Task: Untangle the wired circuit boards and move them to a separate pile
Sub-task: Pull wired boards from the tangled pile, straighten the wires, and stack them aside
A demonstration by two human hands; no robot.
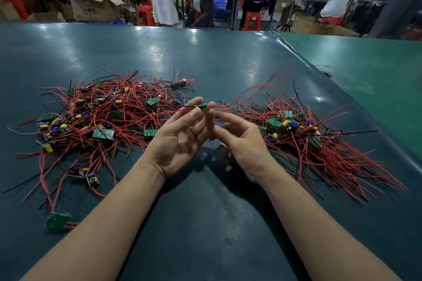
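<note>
Two heaps of wired circuit boards are being kept apart on the dark green surface (205,64), so that sorted work is not being mixed with unsorted; on the left, the tangled heap (100,112) is being left loose and crossed, its boards too many and too overlapped to be counted with certainty, though well over a dozen are being shown; one stray board (57,221) is being left near the front edge, apart from the rest, and a second loose one with a capacitor (91,179) is lying just behind it. Between the heaps, a single board (203,107) is being held up above the surface, probably so that its red wires (246,93) are being drawn free; it is being pinched at the fingertips of the left hand (180,141), whose other fingers are being held loosely spread; the right hand (239,143) is being kept just beside it, fingers relaxed, one fingertip reaching toward the board, though contact cannot be told. On the right, the separate pile (308,139) is being laid with wires trailing roughly one way; about ten boards are being shown there.
</note>
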